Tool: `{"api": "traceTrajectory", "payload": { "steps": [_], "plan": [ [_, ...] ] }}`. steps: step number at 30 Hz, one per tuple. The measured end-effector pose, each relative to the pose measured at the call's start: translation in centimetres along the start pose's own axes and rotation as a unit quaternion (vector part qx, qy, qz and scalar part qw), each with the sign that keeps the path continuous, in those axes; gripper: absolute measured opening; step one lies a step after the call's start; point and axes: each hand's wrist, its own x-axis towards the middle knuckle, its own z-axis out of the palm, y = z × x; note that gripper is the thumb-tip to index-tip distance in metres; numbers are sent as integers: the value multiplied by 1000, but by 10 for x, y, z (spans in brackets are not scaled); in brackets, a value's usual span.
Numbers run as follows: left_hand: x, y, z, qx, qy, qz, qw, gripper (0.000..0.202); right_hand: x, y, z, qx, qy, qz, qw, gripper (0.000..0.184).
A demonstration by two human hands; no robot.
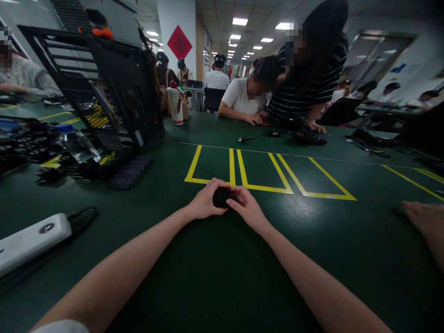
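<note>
A small black rounded object (220,198) is between my hands, just in front of the yellow tape marks. Its kind is too dark to make out. My left hand (205,200) curves around its left side, thumb below and fingers above. From the right, my right hand (245,204) grips its edge with thumb and fingertips. Both forearms reach forward over the green table (208,277). Whether the object touches the tabletop cannot be told.
Yellow tape (267,188) outlines several boxes ahead. A black computer case (118,88) and a water bottle (78,143) stand left, a white device (34,240) nearer. A paper cup (175,104) is behind. Cables (307,136) lie by two people opposite; another person's hand (421,219) is right.
</note>
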Motion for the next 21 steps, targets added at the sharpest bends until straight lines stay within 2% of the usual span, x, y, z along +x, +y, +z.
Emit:
{"api": "traceTrajectory", "payload": {
  "steps": [4,9,15,21],
  "plan": [
    [0,1,-1,-5,-8,-8,1000,55,1,2,-1,-2,-7,17,1000,29],
    [0,3,-3,-5,-10,-7,1000,55,0,5,0,19,-12,-4,1000,28],
    [0,3,-2,1,-4,0,1000,56,-1,2,0,3,4,-11,1000,18],
    [0,2,-2,-5,-6,-6,1000,55,3,6,-2,-9,3,13,1000,27]
  ]
}}
